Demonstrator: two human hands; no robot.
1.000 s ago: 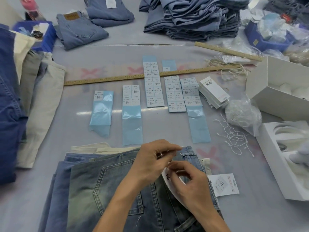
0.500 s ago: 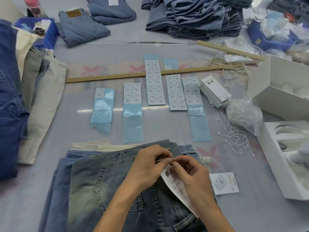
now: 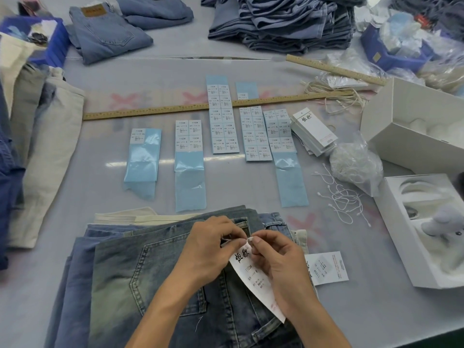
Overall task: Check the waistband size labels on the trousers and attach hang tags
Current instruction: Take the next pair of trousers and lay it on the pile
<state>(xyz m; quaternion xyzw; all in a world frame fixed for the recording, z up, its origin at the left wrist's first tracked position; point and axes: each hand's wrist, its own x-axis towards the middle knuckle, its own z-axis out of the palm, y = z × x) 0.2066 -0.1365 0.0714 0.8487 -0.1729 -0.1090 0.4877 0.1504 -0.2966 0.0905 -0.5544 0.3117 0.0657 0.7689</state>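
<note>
Your left hand and right hand each pinch an end of the white tag string at the waistband of the top jeans on the bench. The hang tag, reading "1103#", appears not yet fastened. One tagged pair lies beneath; folded stacks look untagged.

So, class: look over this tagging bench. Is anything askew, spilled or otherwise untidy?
Yes. Loose white tag strings lie tangled on the table beside their plastic bag. The blue backing strip at far left sits tilted with its lower end crumpled. A second wooden ruler lies slanted at the back right.
</note>
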